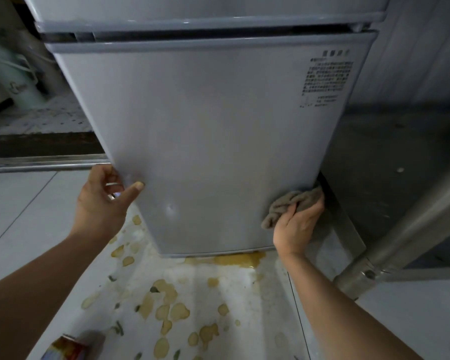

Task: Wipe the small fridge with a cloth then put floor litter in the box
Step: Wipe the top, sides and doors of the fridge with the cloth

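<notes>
A pale tiled floor [24,216], blotched with yellowish stains, runs under the small fridge [205,126]. The left hand [102,201] grips the door's edge at nine o'clock, thumb on its face. The right hand [296,227] clutches the bunched cloth [291,203] against the lower door at four o'clock. Wiping is under way, it seems; next comes sweeping the cloth across the unwiped panel. A can [65,349] lies at seven o'clock.

The small fridge [208,141] is flanked low down by both hands. Its left edge is wrapped by the left fingers [138,187]; a cloth [291,205] is bunched under the right fingers [292,210] at its right edge. Spill patches [166,307] and a can [68,348] lie on the floor [18,203] below.
</notes>
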A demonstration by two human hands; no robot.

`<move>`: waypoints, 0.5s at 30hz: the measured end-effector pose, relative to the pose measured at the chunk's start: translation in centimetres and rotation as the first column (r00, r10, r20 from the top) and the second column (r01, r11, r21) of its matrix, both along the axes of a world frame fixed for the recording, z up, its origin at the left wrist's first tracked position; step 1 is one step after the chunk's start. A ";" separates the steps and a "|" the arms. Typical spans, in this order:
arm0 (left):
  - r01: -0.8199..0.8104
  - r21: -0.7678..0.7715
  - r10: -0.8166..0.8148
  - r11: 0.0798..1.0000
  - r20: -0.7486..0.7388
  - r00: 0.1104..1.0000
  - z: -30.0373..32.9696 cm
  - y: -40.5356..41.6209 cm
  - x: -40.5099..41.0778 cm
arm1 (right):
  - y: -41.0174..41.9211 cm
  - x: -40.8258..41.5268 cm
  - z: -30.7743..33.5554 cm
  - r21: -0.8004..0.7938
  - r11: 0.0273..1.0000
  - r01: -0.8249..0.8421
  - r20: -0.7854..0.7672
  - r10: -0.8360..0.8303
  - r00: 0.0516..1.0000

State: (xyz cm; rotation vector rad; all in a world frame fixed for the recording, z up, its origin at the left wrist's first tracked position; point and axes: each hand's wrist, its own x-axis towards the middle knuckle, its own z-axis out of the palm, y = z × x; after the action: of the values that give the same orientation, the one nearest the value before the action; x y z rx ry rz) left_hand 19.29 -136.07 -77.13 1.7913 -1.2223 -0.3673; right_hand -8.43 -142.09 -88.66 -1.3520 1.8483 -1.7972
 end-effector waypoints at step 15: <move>-0.013 0.309 -0.019 0.951 0.100 0.995 -1.9 0.1 -0.3 | -0.4 3.5 2.7 -0.292 0.950 0.110 -0.456 -0.240 0.857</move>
State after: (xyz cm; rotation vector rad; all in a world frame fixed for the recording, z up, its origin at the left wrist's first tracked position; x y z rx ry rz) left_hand 18.95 -135.94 -79.03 2.0980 -1.2936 -0.4978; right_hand -4.93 -142.48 -85.91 -1.9412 2.0919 -1.9767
